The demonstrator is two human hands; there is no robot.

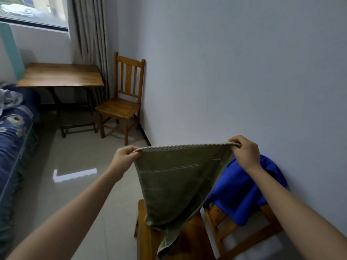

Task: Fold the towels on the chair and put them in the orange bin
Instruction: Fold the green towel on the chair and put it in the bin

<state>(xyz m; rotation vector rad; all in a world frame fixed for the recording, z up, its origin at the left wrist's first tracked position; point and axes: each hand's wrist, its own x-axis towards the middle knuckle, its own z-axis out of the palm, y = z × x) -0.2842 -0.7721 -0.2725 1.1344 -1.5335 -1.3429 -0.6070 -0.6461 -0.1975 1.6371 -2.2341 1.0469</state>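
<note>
Bedroom: pale wall [244, 62] on the right, tiled floor [75, 175], blue floral bed [13, 139] at the left edge, wooden table [60, 74] under the window [33, 12], spare chair [120, 107] in the corner beside it. The near chair [191, 239] is at the bottom, back toward the wall. A blue towel [242, 188] hangs unfolded over its backrest. A green towel [172, 184] is held up over the seat, top edge taut, lower end trailing onto the seat. The left hand [124, 156] pinches the top left corner and the right hand [246, 152] the top right corner, hands well apart. The orange bin is not in view. Progress looks early: green towel spread for a first fold, no fold visible, blue one not started, nothing seen binned. Left to do: fold both and bin both.
</note>
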